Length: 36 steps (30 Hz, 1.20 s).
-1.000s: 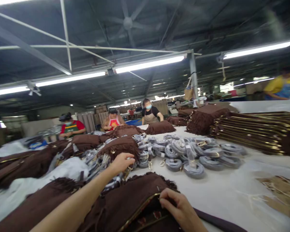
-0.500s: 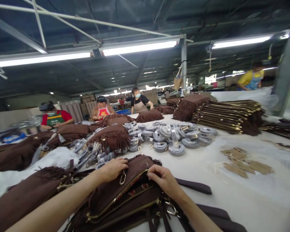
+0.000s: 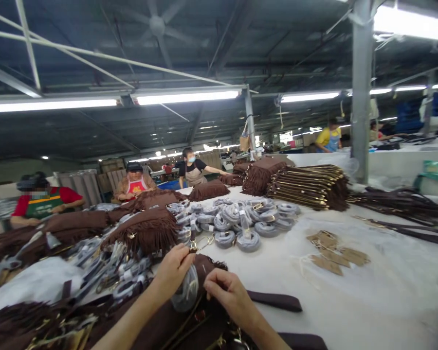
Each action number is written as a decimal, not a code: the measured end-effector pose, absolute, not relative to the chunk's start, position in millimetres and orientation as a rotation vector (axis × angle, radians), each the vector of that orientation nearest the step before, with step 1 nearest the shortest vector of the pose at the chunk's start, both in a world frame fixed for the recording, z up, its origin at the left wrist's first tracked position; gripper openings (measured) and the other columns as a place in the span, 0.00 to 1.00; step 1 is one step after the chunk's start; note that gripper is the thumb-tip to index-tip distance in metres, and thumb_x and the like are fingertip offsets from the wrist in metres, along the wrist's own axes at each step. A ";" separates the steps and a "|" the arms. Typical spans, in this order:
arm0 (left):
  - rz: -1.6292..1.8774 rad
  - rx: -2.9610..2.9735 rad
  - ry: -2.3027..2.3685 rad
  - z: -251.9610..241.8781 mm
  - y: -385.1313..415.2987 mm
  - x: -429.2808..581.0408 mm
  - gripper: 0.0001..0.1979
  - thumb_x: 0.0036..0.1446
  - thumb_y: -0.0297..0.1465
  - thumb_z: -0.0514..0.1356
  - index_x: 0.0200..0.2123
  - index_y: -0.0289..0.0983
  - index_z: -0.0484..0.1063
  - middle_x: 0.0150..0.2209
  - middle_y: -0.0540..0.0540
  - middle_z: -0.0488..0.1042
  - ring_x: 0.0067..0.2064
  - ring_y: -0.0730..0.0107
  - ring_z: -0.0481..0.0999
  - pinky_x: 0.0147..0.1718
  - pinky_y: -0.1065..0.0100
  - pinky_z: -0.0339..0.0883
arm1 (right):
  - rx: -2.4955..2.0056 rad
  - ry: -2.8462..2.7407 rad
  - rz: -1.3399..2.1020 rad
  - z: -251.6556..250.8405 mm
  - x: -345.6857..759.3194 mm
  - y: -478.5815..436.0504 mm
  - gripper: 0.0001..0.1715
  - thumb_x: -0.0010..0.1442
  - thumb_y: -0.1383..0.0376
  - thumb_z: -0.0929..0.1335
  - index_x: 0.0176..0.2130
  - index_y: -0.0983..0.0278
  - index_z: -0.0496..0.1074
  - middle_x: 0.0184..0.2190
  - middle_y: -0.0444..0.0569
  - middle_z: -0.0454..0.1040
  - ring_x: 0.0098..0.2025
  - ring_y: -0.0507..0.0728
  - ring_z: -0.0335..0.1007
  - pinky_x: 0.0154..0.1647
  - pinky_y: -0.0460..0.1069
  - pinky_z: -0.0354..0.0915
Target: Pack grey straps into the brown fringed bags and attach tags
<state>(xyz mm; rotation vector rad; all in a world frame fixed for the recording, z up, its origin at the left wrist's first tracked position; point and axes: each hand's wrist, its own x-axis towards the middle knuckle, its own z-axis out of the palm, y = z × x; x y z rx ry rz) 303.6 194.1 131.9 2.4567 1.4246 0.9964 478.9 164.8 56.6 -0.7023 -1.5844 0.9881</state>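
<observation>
Along the near edge of the worktop [image 3: 270, 277], we hold: one wrapped strap [image 3: 187, 290], left hand [image 3: 172, 268] pinching; one brown bag [image 3: 203, 267], right hand [image 3: 229, 292] pinching, seemingly to steady it.

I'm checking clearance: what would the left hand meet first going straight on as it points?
The left hand would likely meet the plastic-wrapped strap coils ahead, though depth is unclear.

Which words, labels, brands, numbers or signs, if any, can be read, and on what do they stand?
No text can be read.
Red apron: yellow markings, too blurred.
Green apron: faint markings, too blurred.
Brown tags: no print distinguishable.
Wrapped coil by the left hand: nothing readable.
</observation>
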 end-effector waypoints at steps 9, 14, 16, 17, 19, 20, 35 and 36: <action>0.953 2.607 1.424 116.6 189.6 320.0 0.14 0.62 0.32 0.48 0.24 0.39 0.64 0.32 0.46 0.68 0.38 0.62 0.68 0.38 0.64 0.62 | -0.736 -1.458 1.148 56.9 476.6 168.1 0.12 0.53 0.63 0.66 0.21 0.64 0.66 0.18 0.41 0.67 0.23 0.50 0.55 0.27 0.46 0.54; 0.799 2.865 1.497 127.1 180.8 317.7 0.12 0.63 0.28 0.50 0.31 0.37 0.71 0.34 0.44 0.70 0.39 0.60 0.68 0.38 0.63 0.62 | -0.717 -1.440 1.164 53.0 475.9 171.6 0.12 0.53 0.62 0.66 0.22 0.64 0.66 0.18 0.41 0.67 0.23 0.50 0.55 0.27 0.46 0.53; 0.728 2.924 1.529 128.8 177.8 317.8 0.12 0.63 0.28 0.50 0.31 0.37 0.72 0.35 0.43 0.70 0.39 0.60 0.68 0.38 0.62 0.62 | -0.712 -1.445 1.152 50.9 475.6 173.0 0.12 0.53 0.62 0.66 0.21 0.64 0.66 0.18 0.41 0.67 0.23 0.50 0.56 0.28 0.46 0.54; 0.713 2.934 1.543 129.0 176.4 318.1 0.13 0.63 0.28 0.50 0.31 0.37 0.72 0.35 0.43 0.70 0.39 0.60 0.68 0.38 0.62 0.62 | -0.712 -1.448 1.148 50.1 475.5 173.3 0.12 0.53 0.62 0.66 0.21 0.64 0.66 0.18 0.42 0.67 0.23 0.50 0.57 0.28 0.46 0.54; 0.706 2.932 1.565 128.1 173.6 319.4 0.13 0.63 0.28 0.50 0.31 0.36 0.72 0.35 0.43 0.71 0.39 0.60 0.68 0.38 0.62 0.62 | -0.716 -1.451 1.143 49.5 475.3 173.4 0.12 0.53 0.62 0.67 0.21 0.64 0.66 0.18 0.41 0.67 0.23 0.50 0.57 0.27 0.46 0.54; 0.700 2.931 1.564 127.3 172.1 320.4 0.13 0.63 0.28 0.50 0.31 0.36 0.73 0.35 0.43 0.71 0.39 0.59 0.68 0.38 0.61 0.62 | -0.713 -1.451 1.139 49.8 475.3 173.1 0.13 0.53 0.62 0.67 0.20 0.64 0.66 0.18 0.41 0.67 0.23 0.50 0.57 0.28 0.46 0.54; 0.919 2.394 1.424 115.7 181.3 342.7 0.17 0.59 0.35 0.51 0.22 0.39 0.72 0.27 0.49 0.74 0.34 0.65 0.71 0.37 0.67 0.60 | -0.667 -1.451 0.992 51.1 474.7 171.7 0.14 0.57 0.60 0.67 0.24 0.64 0.70 0.24 0.43 0.68 0.29 0.53 0.63 0.34 0.47 0.59; 0.975 2.384 1.442 112.9 186.2 344.0 0.16 0.58 0.35 0.51 0.21 0.38 0.72 0.26 0.49 0.73 0.34 0.65 0.71 0.36 0.67 0.61 | -0.705 -1.448 0.911 51.6 475.7 170.9 0.11 0.58 0.61 0.67 0.26 0.64 0.71 0.26 0.45 0.70 0.32 0.54 0.65 0.36 0.48 0.60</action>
